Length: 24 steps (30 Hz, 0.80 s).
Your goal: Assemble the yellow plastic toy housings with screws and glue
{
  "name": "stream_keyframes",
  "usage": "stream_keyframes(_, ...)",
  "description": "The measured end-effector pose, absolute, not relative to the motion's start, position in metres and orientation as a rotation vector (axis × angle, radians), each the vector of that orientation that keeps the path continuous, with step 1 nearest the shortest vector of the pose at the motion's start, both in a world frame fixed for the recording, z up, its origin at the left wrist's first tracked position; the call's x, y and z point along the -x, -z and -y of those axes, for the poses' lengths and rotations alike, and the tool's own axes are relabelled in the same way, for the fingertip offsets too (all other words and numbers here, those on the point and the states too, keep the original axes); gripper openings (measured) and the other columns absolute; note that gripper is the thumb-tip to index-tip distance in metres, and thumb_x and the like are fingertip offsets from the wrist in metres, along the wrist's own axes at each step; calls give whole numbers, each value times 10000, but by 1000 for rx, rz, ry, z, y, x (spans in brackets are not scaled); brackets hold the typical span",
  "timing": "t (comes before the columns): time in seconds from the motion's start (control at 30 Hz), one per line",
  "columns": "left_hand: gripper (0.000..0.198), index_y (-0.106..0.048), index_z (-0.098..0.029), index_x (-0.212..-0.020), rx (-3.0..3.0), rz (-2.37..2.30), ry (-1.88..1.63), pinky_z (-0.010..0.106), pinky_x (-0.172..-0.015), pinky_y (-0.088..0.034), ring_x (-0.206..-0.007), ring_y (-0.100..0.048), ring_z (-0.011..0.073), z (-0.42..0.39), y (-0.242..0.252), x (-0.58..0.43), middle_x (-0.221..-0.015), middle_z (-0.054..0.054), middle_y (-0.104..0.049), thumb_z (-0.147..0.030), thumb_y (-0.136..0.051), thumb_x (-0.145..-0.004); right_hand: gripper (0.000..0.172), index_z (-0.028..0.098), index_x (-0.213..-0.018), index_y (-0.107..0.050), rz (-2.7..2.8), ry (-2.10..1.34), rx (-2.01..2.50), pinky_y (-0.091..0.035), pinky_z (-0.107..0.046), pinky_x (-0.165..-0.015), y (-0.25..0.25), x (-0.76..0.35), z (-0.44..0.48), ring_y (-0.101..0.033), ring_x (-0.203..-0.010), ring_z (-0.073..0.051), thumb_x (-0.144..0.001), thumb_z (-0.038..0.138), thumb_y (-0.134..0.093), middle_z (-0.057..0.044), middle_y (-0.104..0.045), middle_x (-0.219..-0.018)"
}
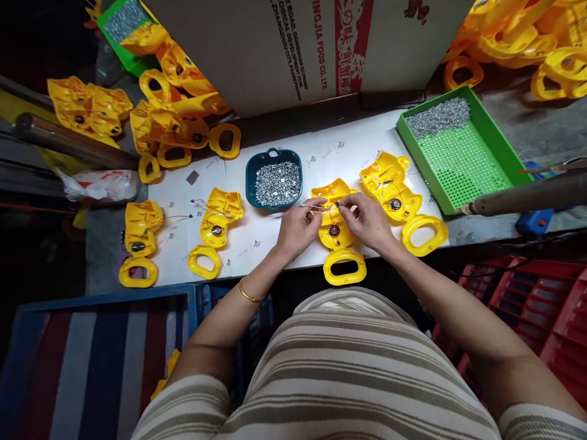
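Observation:
Both hands are over a yellow plastic shell point(331, 237) that has a round dark part and thin wires inside. My left hand point(300, 227) is closed with thin wires between its fingertips, at the shell's upper left. On the other side, my right hand point(367, 221) pinches a small dark part on the wires. A yellow ring handle point(345, 267) lies at the shell's lower end. To the right sits a similar shell point(389, 186) with its ring point(424, 235); two more shells point(222, 215) point(141, 227) lie to the left.
A dark teal bowl point(274, 178) of small metal screws stands behind my left hand. A green tray point(474, 146) with screws is at the right, near a dark pole point(527, 194). Yellow parts are piled at both back corners. A large carton point(302, 49) stands behind.

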<state>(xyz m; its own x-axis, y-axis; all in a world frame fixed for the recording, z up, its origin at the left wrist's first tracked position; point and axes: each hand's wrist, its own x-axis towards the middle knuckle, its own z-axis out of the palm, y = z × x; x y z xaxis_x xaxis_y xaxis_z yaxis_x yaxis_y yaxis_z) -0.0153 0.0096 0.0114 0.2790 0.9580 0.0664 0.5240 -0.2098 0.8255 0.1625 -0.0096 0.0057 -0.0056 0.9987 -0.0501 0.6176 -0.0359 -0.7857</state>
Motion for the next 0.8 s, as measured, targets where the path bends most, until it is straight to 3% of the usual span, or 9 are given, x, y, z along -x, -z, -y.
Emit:
stream_keyframes(0.1, 375, -598, -183, -1108, -1841, -1429, -1024, 228, -686, -508, -817, -647, 130, -9, -18, 17, -1008, 49, -689, -76, -447, -782, 174, 180, -910, -616, 1736, -769, 1740, -424, -308, -686, -8, -170, 8, -567, -689, -164, -878, 287, -482, -61, -658, -901)
stream_keyframes(0.2, 398, -531, -196, -1172, -1990, -1431, -1148, 310, -853, -492, -1066, -595, 184, -10, -29, 11, -1176, 82, -625, -122, -450, -789, 179, 192, -884, -626, 1875, -692, 1798, -393, -303, -646, -14, -175, 5, -570, -729, -186, -872, 293, -479, -70, -640, -902)
stream_keyframes(0.33, 459, -528, -224, -1259, -2505, -1176, -624, 490, -1079, -267, -1281, -453, 284, -13, -32, -7, -1316, 78, -597, -247, -566, -802, 194, 189, -878, -643, 1980, -709, 1843, -364, -289, -601, -24, -178, 0, -571, -729, -195, -857, 286, -477, -78, -637, -870)
stream_keyframes(0.43, 429, -522, -231, -1297, -2555, -1171, -449, 493, -1089, -207, -1221, -519, 252, -17, -22, -18, -1245, 67, -657, -213, -527, -869, 180, 180, -804, -636, 1928, -868, 1844, -356, -276, -579, -29, -183, -7, -547, -650, -169, -834, 282, -491, -45, -633, -742)
stream_keyframes(0.67, 216, -658, -235, -1114, -2513, -1124, -583, 437, -1082, -267, -910, -666, 166, -33, -5, -17, -1017, 23, -749, -265, -537, -938, 234, 158, -687, -617, 1796, -1108, 1766, -337, -253, -562, -29, -193, -17, -503, -586, -123, -821, 315, -508, -8, -614, -637)
stream_keyframes(0.8, 177, -699, -257, -1050, -2476, -1154, -632, 460, -1086, -254, -914, -644, 166, -38, -5, -12, -944, 0, -754, -289, -586, -917, 236, 177, -974, -656, 1855, -787, 1814, -355, -274, -593, -25, -189, -6, -573, -667, -169, -855, 317, -508, -37, -679, -772)
